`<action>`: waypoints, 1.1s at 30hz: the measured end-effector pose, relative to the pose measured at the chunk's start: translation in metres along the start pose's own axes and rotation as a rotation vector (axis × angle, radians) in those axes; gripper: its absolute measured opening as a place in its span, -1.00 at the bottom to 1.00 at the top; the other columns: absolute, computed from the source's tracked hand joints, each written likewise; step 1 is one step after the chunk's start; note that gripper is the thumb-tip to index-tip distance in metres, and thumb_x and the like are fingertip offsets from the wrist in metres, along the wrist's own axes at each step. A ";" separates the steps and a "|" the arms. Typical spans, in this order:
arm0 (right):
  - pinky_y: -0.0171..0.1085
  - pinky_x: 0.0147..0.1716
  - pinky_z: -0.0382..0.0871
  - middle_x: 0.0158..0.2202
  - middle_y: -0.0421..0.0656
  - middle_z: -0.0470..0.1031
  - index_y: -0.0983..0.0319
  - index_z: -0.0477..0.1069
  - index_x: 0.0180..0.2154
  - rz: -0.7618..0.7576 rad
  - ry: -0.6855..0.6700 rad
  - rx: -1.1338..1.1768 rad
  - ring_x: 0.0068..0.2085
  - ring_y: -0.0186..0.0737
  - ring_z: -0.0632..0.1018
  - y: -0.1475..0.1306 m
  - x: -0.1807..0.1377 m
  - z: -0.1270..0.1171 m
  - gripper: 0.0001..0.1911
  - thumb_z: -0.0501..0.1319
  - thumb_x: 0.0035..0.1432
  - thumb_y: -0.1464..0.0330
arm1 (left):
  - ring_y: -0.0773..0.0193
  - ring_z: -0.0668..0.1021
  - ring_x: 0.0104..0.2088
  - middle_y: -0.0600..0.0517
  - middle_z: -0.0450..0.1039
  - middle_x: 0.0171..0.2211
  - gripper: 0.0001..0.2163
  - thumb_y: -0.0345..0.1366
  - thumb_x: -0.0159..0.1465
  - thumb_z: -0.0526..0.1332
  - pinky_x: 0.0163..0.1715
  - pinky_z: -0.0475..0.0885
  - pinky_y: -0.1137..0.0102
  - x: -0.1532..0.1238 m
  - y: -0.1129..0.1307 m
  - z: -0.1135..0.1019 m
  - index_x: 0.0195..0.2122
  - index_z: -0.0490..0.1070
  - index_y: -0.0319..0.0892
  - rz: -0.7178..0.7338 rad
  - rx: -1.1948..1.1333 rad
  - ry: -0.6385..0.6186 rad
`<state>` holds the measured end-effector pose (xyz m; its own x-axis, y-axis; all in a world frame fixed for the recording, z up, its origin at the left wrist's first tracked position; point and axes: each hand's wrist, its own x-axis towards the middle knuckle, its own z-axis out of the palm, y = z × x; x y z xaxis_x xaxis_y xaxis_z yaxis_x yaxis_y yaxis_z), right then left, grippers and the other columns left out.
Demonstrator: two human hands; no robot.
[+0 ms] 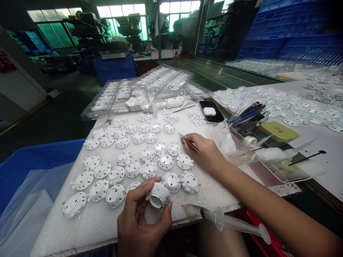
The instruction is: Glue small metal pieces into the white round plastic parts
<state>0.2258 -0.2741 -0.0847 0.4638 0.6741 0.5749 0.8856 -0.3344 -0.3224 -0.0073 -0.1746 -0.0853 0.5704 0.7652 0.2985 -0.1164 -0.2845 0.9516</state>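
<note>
Near the table's front edge, my left hand (146, 217) pinches a round white plastic part (158, 195) between thumb and fingers, its hollow side tilted toward me. Farther up the foam sheet, my right hand (202, 148) is closed on metal tweezers (190, 143). The tweezers' tips reach a small cluster of dark bits (182, 140) on the foam. To the left of that hand lie several rows of white disc-shaped parts (132, 168), most with two dark dots on top. A syringe (219, 217) with an orange tip lies at the front edge, between my arms.
Small piles of white pieces (197, 117) and a phone with a white earbud case (209, 111) lie behind my right hand. Clear trays of parts (118, 93) stand at the back. Right, a clear organiser (281, 175) holds tools; left, a blue bin (40, 153) sits below the table.
</note>
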 end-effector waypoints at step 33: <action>-0.27 -0.43 0.31 -0.33 -0.05 0.54 0.28 0.36 -0.20 -0.097 -0.062 -0.114 -0.38 -0.20 0.53 0.001 0.000 0.002 -0.89 0.07 0.37 0.48 | 0.17 0.66 0.06 0.02 0.65 -0.02 -0.63 -0.44 0.13 0.43 -0.01 0.63 0.43 0.000 -0.001 -0.002 -0.04 0.46 -0.06 -0.014 -0.036 -0.016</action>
<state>0.2266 -0.2729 -0.0860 0.3765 0.7448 0.5509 0.9249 -0.3359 -0.1781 -0.0083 -0.1730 -0.0862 0.5849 0.7596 0.2845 -0.1375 -0.2529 0.9577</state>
